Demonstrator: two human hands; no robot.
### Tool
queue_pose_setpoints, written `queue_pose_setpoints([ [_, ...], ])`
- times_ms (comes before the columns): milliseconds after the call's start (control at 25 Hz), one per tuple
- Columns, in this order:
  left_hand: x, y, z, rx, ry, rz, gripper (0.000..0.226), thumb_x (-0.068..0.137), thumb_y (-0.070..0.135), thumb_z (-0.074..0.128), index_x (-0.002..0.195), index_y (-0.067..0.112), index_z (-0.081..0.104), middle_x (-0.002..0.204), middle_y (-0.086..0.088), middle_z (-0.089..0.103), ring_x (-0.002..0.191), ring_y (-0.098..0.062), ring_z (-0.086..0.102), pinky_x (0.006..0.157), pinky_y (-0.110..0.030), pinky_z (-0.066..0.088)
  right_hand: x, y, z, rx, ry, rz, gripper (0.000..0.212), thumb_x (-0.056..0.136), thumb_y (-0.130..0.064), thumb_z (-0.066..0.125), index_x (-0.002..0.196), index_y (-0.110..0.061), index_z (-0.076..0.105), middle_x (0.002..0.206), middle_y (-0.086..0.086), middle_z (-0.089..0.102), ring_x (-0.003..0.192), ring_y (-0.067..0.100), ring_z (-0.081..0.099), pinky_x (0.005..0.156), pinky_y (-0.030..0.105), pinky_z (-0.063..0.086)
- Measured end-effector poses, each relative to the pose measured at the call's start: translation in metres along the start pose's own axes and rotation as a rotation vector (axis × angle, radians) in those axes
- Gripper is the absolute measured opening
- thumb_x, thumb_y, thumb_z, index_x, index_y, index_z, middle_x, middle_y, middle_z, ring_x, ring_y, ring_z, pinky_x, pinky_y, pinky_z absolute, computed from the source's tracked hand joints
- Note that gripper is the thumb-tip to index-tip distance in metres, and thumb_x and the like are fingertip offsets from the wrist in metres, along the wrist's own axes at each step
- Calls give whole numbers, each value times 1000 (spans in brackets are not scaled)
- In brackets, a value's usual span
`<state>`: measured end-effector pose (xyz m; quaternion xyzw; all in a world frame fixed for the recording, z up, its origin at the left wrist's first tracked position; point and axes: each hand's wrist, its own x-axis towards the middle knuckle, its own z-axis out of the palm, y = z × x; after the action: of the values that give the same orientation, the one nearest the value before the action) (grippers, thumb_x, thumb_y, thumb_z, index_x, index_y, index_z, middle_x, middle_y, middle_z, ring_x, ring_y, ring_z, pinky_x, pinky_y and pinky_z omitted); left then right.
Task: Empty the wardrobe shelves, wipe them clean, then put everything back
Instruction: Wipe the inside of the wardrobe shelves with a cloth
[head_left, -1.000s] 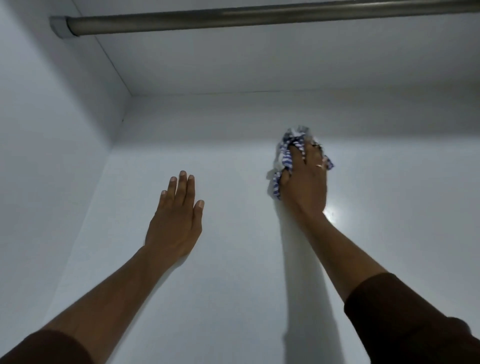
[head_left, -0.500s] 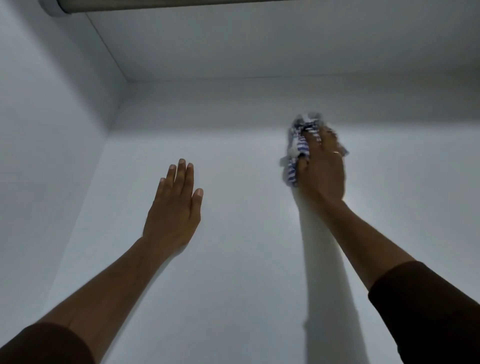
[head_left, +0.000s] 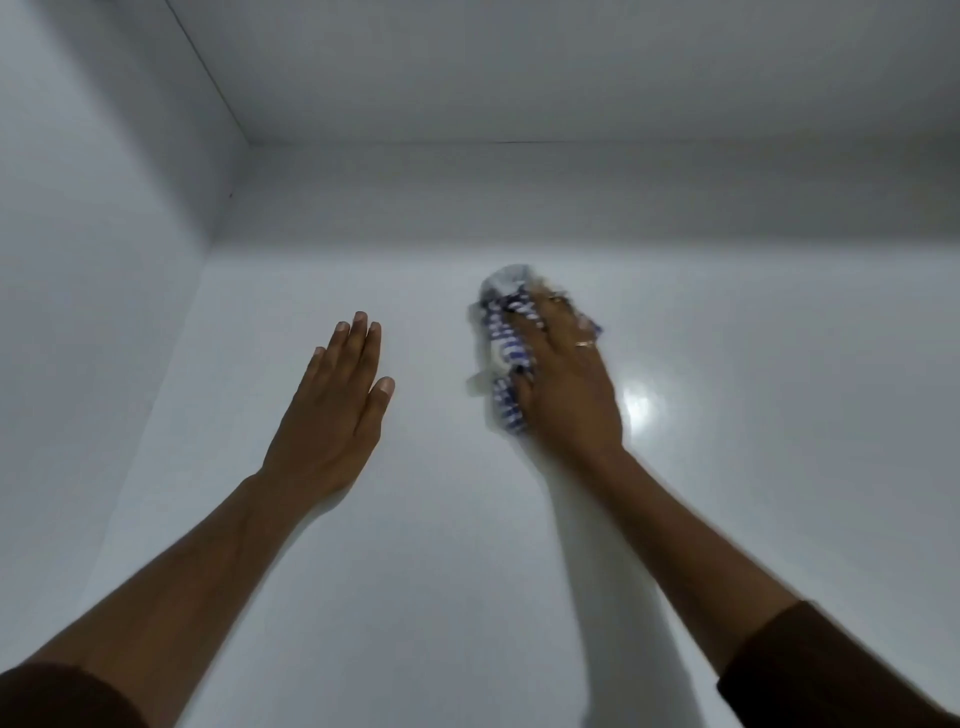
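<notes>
That blue-and-white striped cloth (head_left: 506, 353) is bunched under your right hand (head_left: 566, 395), fingers curled over it, pressing it onto the white shelf (head_left: 441, 571). It looks soft, light and crumpled, so it'll likely slide easily on that glossy surface; keep your palm over the middle of the wad so it doesn't unroll. Your left hand (head_left: 332, 415) lies flat, fingers straight, just left of the cloth, holding nothing. Count: one cloth, one shelf in view, two hands, one ring (head_left: 584, 343).

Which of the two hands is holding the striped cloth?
The right hand grips the blue-and-white striped cloth against the white shelf. The left hand lies flat on the shelf and holds nothing.
</notes>
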<state>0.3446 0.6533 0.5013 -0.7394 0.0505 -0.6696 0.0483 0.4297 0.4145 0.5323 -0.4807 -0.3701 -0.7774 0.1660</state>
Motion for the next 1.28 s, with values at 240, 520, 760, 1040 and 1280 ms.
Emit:
queue_pose_setpoints([
  [240,-4,7,6,65,55,-18,63,104,44,9,162,20,0,169,7,-9,154,-7,-15,126,-31,-6,-10,40,-25,-55,11,395,66,84,-27,41,149,-16,44,160,7,33,150,28,25,119,46,27],
  [520,0,-10,1,77,11,103,74,100,55,17,162,14,11,170,0,2,157,-16,-2,126,-32,-1,-48,-87,9,137,-239,-48,60,93,-28,44,150,-10,43,160,13,32,152,30,22,121,48,22],
  [760,-2,10,-1,103,2,-15,64,105,41,11,162,15,1,170,1,-5,156,-15,-7,126,-34,-3,-75,57,-61,-59,-8,604,63,88,-26,40,150,-14,41,162,10,28,149,31,23,115,54,31],
  [1040,1,12,-18,143,-193,-41,70,100,36,22,161,6,4,169,-11,-6,156,-29,-8,126,-50,7,-86,-103,-7,177,-168,51,59,88,-22,54,144,-2,49,156,21,36,149,38,25,117,55,25],
  [1280,-116,9,-36,23,-159,-75,61,106,34,25,162,15,9,170,3,-3,156,-13,-5,127,-42,9,-126,-79,-39,186,-233,27,57,91,-20,58,146,-8,48,156,16,38,149,34,28,118,54,24],
])
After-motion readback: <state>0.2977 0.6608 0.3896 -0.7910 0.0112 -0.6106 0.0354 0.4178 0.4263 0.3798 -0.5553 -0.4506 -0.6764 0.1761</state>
